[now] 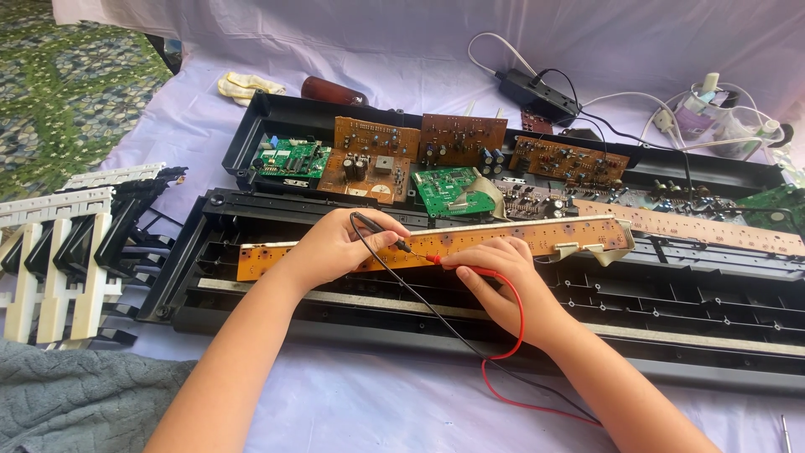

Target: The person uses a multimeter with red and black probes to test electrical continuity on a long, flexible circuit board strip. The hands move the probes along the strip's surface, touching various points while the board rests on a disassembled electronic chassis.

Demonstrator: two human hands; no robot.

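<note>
Pinching a slim black test probe in my left hand, I am pressing its tip onto the long, narrow tan circuit strip lying under my fingers. My right hand is gripping the red probe, wrist bent, just beside it, over the black plastic keyboard shell.

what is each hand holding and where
Left hand pinches the black probe along its body; right hand grips the red probe near its tip.

matt brown circuit strip, glossy black plastic casing
</note>
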